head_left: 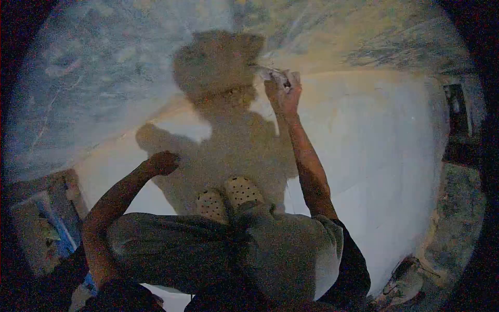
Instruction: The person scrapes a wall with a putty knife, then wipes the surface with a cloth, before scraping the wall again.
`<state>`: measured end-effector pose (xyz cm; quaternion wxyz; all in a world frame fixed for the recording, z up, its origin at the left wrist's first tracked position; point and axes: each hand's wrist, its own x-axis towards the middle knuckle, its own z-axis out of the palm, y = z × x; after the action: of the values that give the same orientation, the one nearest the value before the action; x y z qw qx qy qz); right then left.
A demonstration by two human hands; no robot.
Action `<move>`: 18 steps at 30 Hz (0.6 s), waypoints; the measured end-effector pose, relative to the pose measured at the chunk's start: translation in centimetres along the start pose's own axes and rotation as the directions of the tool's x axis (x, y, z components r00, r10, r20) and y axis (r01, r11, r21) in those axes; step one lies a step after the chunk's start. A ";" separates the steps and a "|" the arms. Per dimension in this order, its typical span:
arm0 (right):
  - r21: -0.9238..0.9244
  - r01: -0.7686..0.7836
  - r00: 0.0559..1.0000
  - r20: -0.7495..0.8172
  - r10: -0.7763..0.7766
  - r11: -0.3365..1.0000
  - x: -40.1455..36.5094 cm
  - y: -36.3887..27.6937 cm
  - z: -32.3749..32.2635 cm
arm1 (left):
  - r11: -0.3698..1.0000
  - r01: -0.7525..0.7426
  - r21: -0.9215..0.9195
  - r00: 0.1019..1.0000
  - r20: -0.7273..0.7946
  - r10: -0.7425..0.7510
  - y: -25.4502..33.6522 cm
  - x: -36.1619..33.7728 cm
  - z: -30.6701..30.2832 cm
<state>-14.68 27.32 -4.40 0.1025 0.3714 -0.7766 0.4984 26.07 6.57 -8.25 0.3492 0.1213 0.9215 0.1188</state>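
My right hand (285,92) reaches forward to where a pale panel (364,119) meets a mottled grey and yellowish surface (312,41). Its fingers are closed on a slim, light-coloured tool (269,68), whose tip points left toward the mottled surface. White smears show about the fingers. My left hand (165,162) is at the left over the pale panel, its fingers curled in; their inner side is dark and hidden. A shadow (223,114) of my head and upper body falls across the panel and the surface beyond.
My feet in perforated light clogs (243,191) are on the panel, below my bent knees. A blue strip (61,229) lies among things at the lower left. Dark framed objects (457,112) stand at the right edge, and cluttered items (405,283) lie at the lower right.
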 end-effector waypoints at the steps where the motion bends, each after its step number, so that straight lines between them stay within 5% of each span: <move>1: 0.067 0.003 0.999 -0.038 0.000 0.998 0.1 -0.1 -0.4 | 1.000 0.004 -0.004 1.000 0.009 -0.004 0.4 0.1 -1.0; 3: 0.150 0.019 0.997 -0.076 -0.008 0.988 0.6 0.6 -0.4 | 0.964 0.181 -0.197 0.979 -0.058 -0.196 0.8 0.2 -2.7; 4: 0.766 -0.077 0.978 -0.066 0.198 0.638 0.9 1.5 -0.8 | 0.960 0.191 -0.202 0.976 -0.061 -0.207 0.5 0.0 -2.0; 6: 0.996 -0.081 0.934 0.086 0.347 -0.028 0.9 1.7 -1.1 | 0.908 0.265 -0.324 0.949 -0.079 -0.305 0.4 0.3 -0.9; 9: 0.918 -0.198 0.895 0.025 0.446 0.345 1.2 -0.3 -2.2 | 0.977 0.154 -0.146 0.987 0.077 -0.144 0.9 -0.2 -0.4; 11: 0.478 -0.417 0.878 -0.007 0.478 0.773 0.4 -2.8 -2.3 | 0.979 0.129 -0.159 0.991 0.046 -0.123 0.7 -0.1 0.4; 12: 0.402 -0.298 0.920 -0.122 0.373 0.866 0.3 -2.3 -1.0 | 0.979 0.111 -0.170 0.994 0.021 -0.109 0.5 0.0 0.8; 15: 0.248 -0.249 0.942 -0.164 0.294 0.936 0.1 -0.7 -0.4 | 0.927 0.238 -0.292 0.970 0.016 -0.243 -1.3 1.0 2.4; 18: 0.434 -0.271 0.910 -0.176 0.376 0.859 1.2 -3.3 -1.2 | 0.892 0.273 -0.360 0.934 -0.123 -0.335 -0.7 0.3 0.8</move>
<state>-13.55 27.05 -0.88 0.0373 0.1804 -0.6899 0.7001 26.34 6.10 -9.26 0.2933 -0.0979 0.9230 0.2291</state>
